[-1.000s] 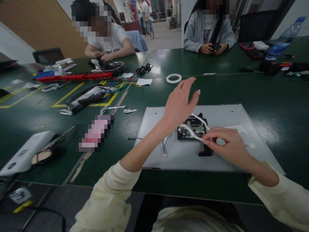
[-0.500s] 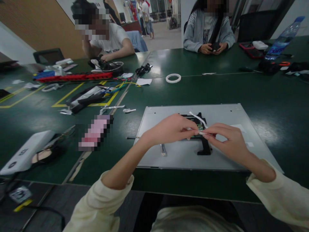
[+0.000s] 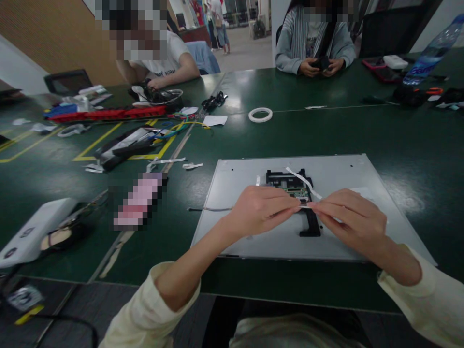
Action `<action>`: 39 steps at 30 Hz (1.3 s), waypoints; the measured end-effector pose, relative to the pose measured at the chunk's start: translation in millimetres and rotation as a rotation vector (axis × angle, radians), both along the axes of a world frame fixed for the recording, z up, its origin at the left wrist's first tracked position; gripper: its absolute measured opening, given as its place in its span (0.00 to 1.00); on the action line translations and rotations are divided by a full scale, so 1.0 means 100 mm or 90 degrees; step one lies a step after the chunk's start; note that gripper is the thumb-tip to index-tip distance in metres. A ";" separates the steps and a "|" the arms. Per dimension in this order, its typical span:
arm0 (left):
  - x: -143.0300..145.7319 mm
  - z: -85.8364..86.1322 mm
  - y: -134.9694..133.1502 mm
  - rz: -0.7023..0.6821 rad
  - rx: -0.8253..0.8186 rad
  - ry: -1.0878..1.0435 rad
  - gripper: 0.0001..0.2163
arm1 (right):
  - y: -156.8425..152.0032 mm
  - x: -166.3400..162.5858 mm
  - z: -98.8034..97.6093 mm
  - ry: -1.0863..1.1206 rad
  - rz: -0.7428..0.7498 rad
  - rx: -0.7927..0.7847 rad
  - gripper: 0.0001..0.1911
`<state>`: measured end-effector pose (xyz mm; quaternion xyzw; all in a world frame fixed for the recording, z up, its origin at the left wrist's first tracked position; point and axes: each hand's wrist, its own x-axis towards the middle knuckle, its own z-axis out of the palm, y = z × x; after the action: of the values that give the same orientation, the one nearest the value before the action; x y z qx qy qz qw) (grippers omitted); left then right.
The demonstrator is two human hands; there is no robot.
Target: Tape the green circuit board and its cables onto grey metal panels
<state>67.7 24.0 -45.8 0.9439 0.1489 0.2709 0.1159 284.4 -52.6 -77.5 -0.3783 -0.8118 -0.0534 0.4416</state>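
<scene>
A light grey flat panel (image 3: 241,171) lies on the green table in front of me. On it sits a black bracket (image 3: 311,224) around a green circuit board (image 3: 300,193). My left hand (image 3: 264,210) is closed in a pinch over the board's lower edge. Opposite it, my right hand (image 3: 351,215) pinches too, fingertips nearly meeting the left ones. A narrow white tape strip (image 3: 305,207) is stretched between both sets of fingertips. Another white strip (image 3: 300,179) curls up behind the right fingers. A thin cable (image 3: 210,209) passes beneath my left hand.
A white tape roll (image 3: 251,115) lies beyond the panel. Left are a phone (image 3: 139,200), a white device (image 3: 36,229), tape scraps (image 3: 192,166) and a black pouch with wires (image 3: 125,145). Two people sit across the table. A water bottle (image 3: 431,53) stands far right.
Both hands have come slightly lower, the right one also further right, showing more of the bracket and board. The tape strip stays between the fingertips. The view has shifted a little.
</scene>
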 end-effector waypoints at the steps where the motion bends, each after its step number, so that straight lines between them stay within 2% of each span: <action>1: -0.01 -0.01 -0.01 -0.002 0.036 -0.008 0.08 | -0.01 0.01 0.01 -0.012 -0.001 0.016 0.14; 10: -0.11 -0.07 -0.01 0.017 0.167 -0.060 0.07 | 0.01 0.06 0.10 -0.037 -0.058 0.040 0.16; 13: -0.13 -0.08 -0.03 0.011 0.209 -0.079 0.09 | 0.00 0.06 0.10 -0.035 -0.060 0.059 0.20; 15: -0.15 -0.07 -0.04 0.018 0.200 -0.074 0.11 | -0.04 0.08 0.10 -0.045 -0.056 0.053 0.22; 20: -0.20 0.02 -0.09 0.029 0.086 -0.024 0.12 | -0.14 0.14 0.17 -0.077 -0.025 -0.005 0.21; 26: -0.25 0.16 -0.12 0.027 0.023 0.005 0.11 | -0.23 0.16 0.29 -0.117 -0.045 0.037 0.18; 35: -0.24 0.16 -0.13 0.028 0.067 0.052 0.10 | -0.27 0.15 0.21 -0.029 -0.093 -0.007 0.28; 39: -0.27 0.15 -0.14 0.033 0.101 0.061 0.11 | -0.28 0.14 0.22 -0.030 -0.077 -0.007 0.28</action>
<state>40.8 9.7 -30.4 0.9579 0.1565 0.2392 0.0266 298.3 -80.7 -55.2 -0.4278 -0.7977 -0.0846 0.4165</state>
